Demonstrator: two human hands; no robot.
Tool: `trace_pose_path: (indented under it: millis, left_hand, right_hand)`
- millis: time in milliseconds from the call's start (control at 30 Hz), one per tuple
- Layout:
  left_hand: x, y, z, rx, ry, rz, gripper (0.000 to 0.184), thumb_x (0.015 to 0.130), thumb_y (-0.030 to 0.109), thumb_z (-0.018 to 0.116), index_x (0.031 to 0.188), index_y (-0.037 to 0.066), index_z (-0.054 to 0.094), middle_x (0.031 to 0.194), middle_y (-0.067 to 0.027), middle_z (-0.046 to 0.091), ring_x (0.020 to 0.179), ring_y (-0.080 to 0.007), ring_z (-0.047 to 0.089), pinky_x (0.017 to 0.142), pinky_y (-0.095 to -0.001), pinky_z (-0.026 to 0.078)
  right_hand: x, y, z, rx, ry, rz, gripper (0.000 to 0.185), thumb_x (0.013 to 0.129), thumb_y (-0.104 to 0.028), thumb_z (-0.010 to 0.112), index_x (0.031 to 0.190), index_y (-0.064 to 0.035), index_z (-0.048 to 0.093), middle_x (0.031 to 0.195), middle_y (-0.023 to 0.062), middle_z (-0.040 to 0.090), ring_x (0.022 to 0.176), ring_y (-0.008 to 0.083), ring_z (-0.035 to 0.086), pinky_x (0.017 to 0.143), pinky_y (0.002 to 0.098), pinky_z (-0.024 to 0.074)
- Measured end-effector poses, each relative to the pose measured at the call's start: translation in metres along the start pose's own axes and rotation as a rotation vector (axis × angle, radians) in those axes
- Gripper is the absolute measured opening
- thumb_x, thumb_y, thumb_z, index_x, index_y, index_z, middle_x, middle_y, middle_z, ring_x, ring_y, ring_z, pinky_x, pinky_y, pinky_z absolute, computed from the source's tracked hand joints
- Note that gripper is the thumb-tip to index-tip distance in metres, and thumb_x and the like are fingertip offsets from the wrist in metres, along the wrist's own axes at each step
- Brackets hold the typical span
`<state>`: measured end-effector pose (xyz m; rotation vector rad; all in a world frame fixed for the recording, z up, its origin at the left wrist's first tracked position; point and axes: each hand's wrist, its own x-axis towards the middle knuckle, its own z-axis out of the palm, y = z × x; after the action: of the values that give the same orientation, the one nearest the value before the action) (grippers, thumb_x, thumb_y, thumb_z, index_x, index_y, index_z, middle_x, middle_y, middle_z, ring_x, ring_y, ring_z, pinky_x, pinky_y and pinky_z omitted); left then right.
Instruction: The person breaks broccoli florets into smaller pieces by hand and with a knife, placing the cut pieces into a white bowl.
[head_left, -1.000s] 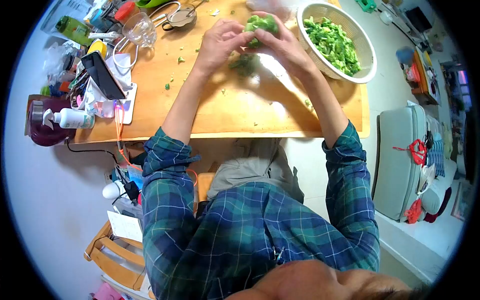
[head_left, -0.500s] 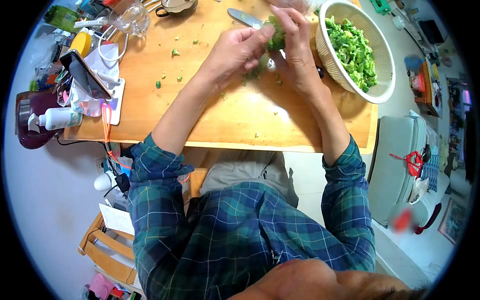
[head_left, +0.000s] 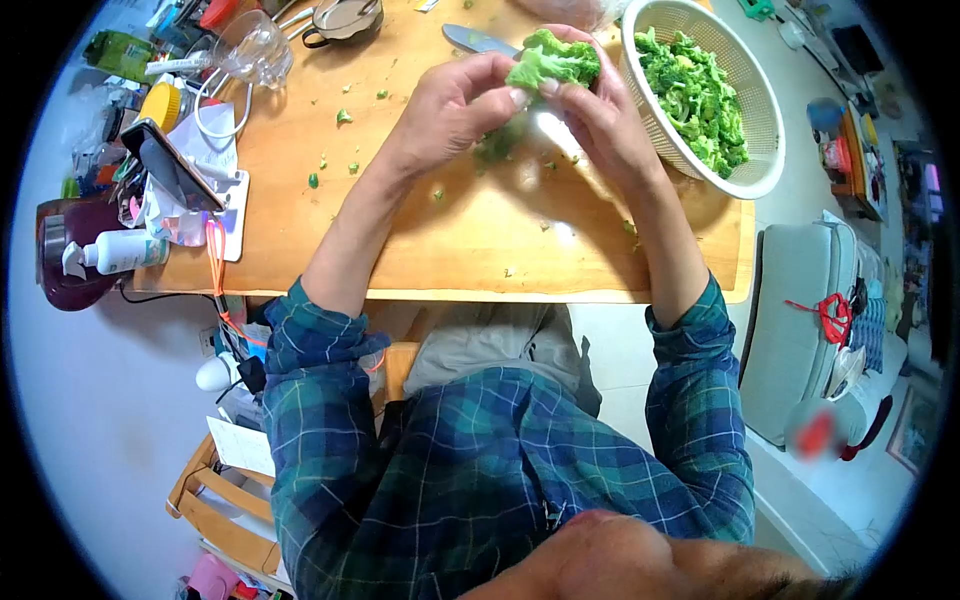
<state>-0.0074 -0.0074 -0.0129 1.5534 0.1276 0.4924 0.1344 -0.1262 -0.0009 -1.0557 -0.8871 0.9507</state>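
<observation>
Between both hands, above the table, is a broccoli floret (head_left: 550, 62), its pale stem side turned toward me. My left hand (head_left: 445, 112) pinches it from the left with thumb and fingers. My right hand (head_left: 612, 125) grips it from the right, with the thumb at its lower edge and the fingers partly hidden behind it. Just beyond them, a knife (head_left: 472, 39) lies on the wooden table (head_left: 320, 240), blade pointing left, its handle hidden. To the right of my right hand stands a white colander (head_left: 768, 140) holding many cut broccoli pieces (head_left: 690, 95).
Small green crumbs (head_left: 344, 117) are scattered over the tabletop. At the far edge sit a dark-handled cup (head_left: 345, 22) and a clear plastic bag (head_left: 575, 10). On the left are a propped phone (head_left: 172, 165), a pump bottle (head_left: 125, 251) and a clear plastic vessel (head_left: 255, 50).
The broccoli floret has turned and now shows more fully between the fingers. My left hand has shifted slightly left, and the right thumb has come round to the floret's near side.
</observation>
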Motion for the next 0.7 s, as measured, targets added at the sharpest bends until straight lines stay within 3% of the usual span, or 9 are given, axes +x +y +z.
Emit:
trace_pose_path:
  millis: [133, 200, 300, 400, 500, 533, 600, 667, 700]
  left_hand:
    - [0.000, 0.006, -0.003, -0.104, 0.034, -0.140, 0.021, 0.092, 0.023, 0.053, 0.100, 0.004, 0.059, 0.078, 0.0052, 0.053, 0.062, -0.0015, 0.043, 0.054, -0.0173, 0.033]
    - [0.001, 0.007, -0.005, -0.119, 0.064, -0.146, 0.020, 0.093, 0.024, 0.053, 0.100, 0.006, 0.058, 0.075, 0.0057, 0.053, 0.057, -0.0010, 0.040, 0.049, -0.0165, 0.028]
    - [0.000, 0.007, -0.006, -0.112, 0.058, -0.178, 0.022, 0.095, 0.025, 0.049, 0.102, 0.006, 0.058, 0.076, 0.0054, 0.054, 0.057, -0.0006, 0.040, 0.048, -0.0158, 0.028]
    - [0.000, 0.007, -0.013, 0.014, 0.193, -0.202, 0.025, 0.096, 0.024, 0.047, 0.110, 0.005, 0.056, 0.076, 0.0048, 0.052, 0.056, 0.0004, 0.038, 0.046, -0.0142, 0.026]
    - [0.011, 0.028, -0.015, -0.046, 0.327, -0.018, 0.026, 0.096, 0.023, 0.047, 0.111, 0.003, 0.056, 0.075, 0.0044, 0.046, 0.055, 0.0004, 0.032, 0.046, -0.0147, 0.024]
    - [0.021, 0.040, -0.010, 0.002, 0.298, 0.067, 0.024, 0.095, 0.025, 0.050, 0.103, 0.004, 0.057, 0.075, 0.0047, 0.052, 0.053, -0.0015, 0.040, 0.045, -0.0176, 0.032]
    - [0.042, 0.070, 0.021, 0.316, 0.244, 0.274, 0.025, 0.095, 0.022, 0.046, 0.106, 0.002, 0.057, 0.078, 0.0012, 0.051, 0.057, -0.0038, 0.041, 0.048, -0.0185, 0.032]
    - [0.082, 0.068, 0.029, 0.584, 0.070, 0.696, 0.025, 0.091, 0.026, 0.055, 0.099, 0.002, 0.059, 0.076, -0.0031, 0.057, 0.059, -0.0092, 0.050, 0.052, -0.0245, 0.041]
    - [0.092, 0.073, 0.055, 0.765, 0.062, 0.545, 0.029, 0.091, 0.023, 0.056, 0.110, 0.000, 0.054, 0.087, -0.0081, 0.060, 0.066, -0.0134, 0.057, 0.056, -0.0244, 0.048]
  right_hand:
    - [0.001, -0.001, -0.004, -0.016, 0.138, -0.025, 0.049, 0.083, 0.002, 0.052, 0.130, -0.0083, 0.038, 0.113, 0.0114, 0.053, 0.097, 0.0197, 0.060, 0.079, 0.0355, 0.0556]
    - [0.002, -0.002, -0.006, -0.063, 0.130, -0.062, 0.046, 0.085, -0.002, 0.055, 0.128, -0.0112, 0.041, 0.108, 0.0109, 0.054, 0.090, 0.0206, 0.062, 0.070, 0.0354, 0.0574]
    - [-0.004, -0.006, 0.004, -0.137, 0.081, 0.089, 0.047, 0.085, -0.031, 0.066, 0.121, -0.0106, 0.044, 0.105, 0.0094, 0.053, 0.098, 0.0182, 0.057, 0.070, 0.0325, 0.0577]
    - [-0.002, -0.001, 0.004, -0.116, 0.127, 0.077, 0.046, 0.087, -0.035, 0.064, 0.121, -0.0103, 0.044, 0.100, 0.0095, 0.054, 0.095, 0.0186, 0.058, 0.070, 0.0330, 0.0574]
    - [0.002, 0.004, -0.005, 0.128, 0.059, 0.117, 0.048, 0.090, -0.043, 0.055, 0.121, -0.0102, 0.039, 0.099, 0.0108, 0.053, 0.093, 0.0201, 0.057, 0.071, 0.0347, 0.0576]
    - [0.003, 0.005, -0.004, 0.178, 0.036, 0.113, 0.048, 0.091, -0.046, 0.052, 0.122, -0.0103, 0.039, 0.100, 0.0109, 0.052, 0.095, 0.0206, 0.057, 0.072, 0.0353, 0.0576]
    - [0.003, 0.009, -0.003, 0.221, 0.049, 0.097, 0.046, 0.094, -0.048, 0.044, 0.121, -0.0110, 0.040, 0.104, 0.0105, 0.050, 0.098, 0.0204, 0.056, 0.077, 0.0371, 0.0568]
    - [0.006, 0.015, -0.003, 0.362, 0.023, 0.080, 0.047, 0.096, -0.048, 0.038, 0.125, -0.0107, 0.039, 0.113, 0.0115, 0.049, 0.105, 0.0225, 0.054, 0.085, 0.0395, 0.0550]
    - [0.006, 0.013, -0.003, 0.332, -0.017, 0.059, 0.049, 0.097, -0.046, 0.035, 0.131, -0.0098, 0.036, 0.120, 0.0128, 0.048, 0.109, 0.0256, 0.053, 0.091, 0.0420, 0.0527]
